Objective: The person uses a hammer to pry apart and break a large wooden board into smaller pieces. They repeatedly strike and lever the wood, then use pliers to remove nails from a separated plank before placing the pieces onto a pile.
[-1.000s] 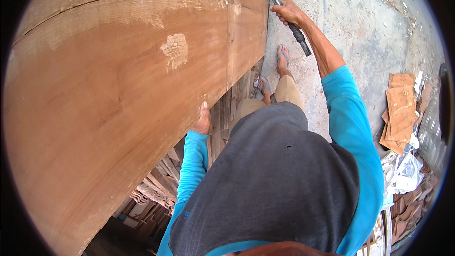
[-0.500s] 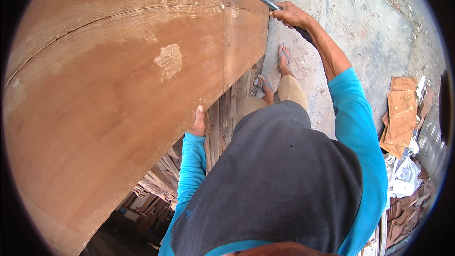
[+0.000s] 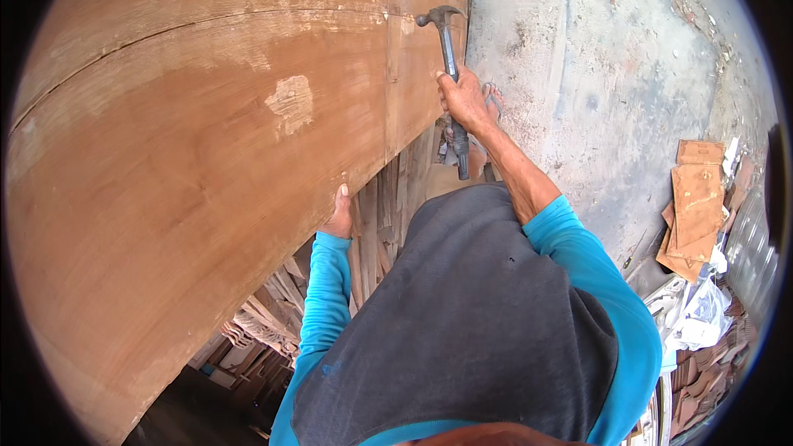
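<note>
A claw hammer with a metal head and dark grip is in my right hand, closed round its handle. The hammer's head hangs over the right part of a large brown wooden panel, near a lengthwise seam; I cannot tell whether it touches. At the panel's near edge, my left hand grips the wood with its thumb on top. Its other fingers are hidden beneath. A pale worn patch marks the panel's surface between the hands and the far seam.
Stacked wood strips lie below the panel's near edge. Concrete floor stretches to the right, with my sandalled foot partly showing. Further right are brown flat boards, a clear plastic bag and piled roof tiles.
My right hand has swung the hammer left and nearer my body, turning its handle upright in view. My left hand keeps its hold on the panel's edge.
</note>
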Action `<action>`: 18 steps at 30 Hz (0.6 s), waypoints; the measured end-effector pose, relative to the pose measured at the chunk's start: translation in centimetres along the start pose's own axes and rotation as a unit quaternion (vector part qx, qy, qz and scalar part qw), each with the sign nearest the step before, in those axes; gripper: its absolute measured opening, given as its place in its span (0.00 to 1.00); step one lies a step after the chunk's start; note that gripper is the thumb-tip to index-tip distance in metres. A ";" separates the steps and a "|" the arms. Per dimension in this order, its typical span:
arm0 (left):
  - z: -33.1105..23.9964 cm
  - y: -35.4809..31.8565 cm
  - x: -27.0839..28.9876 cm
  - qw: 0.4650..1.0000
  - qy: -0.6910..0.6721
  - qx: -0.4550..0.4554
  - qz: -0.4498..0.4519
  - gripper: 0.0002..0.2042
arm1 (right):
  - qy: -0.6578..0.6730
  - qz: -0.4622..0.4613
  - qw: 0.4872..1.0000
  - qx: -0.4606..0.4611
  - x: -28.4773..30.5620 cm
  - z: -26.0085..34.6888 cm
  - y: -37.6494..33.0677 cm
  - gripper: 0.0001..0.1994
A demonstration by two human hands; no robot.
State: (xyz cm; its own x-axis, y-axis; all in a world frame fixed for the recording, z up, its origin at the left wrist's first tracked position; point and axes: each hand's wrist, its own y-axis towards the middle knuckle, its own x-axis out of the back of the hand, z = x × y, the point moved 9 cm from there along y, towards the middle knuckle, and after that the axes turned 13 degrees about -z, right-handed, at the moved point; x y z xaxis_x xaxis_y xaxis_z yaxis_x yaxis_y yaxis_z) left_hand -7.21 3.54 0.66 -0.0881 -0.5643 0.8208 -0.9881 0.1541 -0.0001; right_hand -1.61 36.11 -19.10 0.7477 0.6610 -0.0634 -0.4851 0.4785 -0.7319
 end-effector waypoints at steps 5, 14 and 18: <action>0.5 0.1 -0.9 0.999 -0.039 -0.016 0.002 0.18 | -0.215 -0.013 0.943 0.253 0.2 1.8 -2.5 0.17; 0.9 -0.5 -1.4 0.987 -0.103 0.016 -0.124 0.16 | -0.480 0.060 0.761 0.432 2.3 9.8 0.1 0.14; 1.7 -2.3 -2.2 0.952 -0.155 0.158 -0.211 0.21 | -0.489 0.077 0.741 0.453 2.9 12.9 3.4 0.13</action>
State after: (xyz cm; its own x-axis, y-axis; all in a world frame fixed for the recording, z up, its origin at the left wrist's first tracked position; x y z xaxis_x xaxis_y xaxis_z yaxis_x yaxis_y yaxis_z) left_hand -4.92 2.99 -2.10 0.3402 -0.7414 0.5785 -0.9282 -0.3632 0.0805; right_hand -6.91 47.09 -13.00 0.1798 0.6393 0.7476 -0.9674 0.2526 0.0166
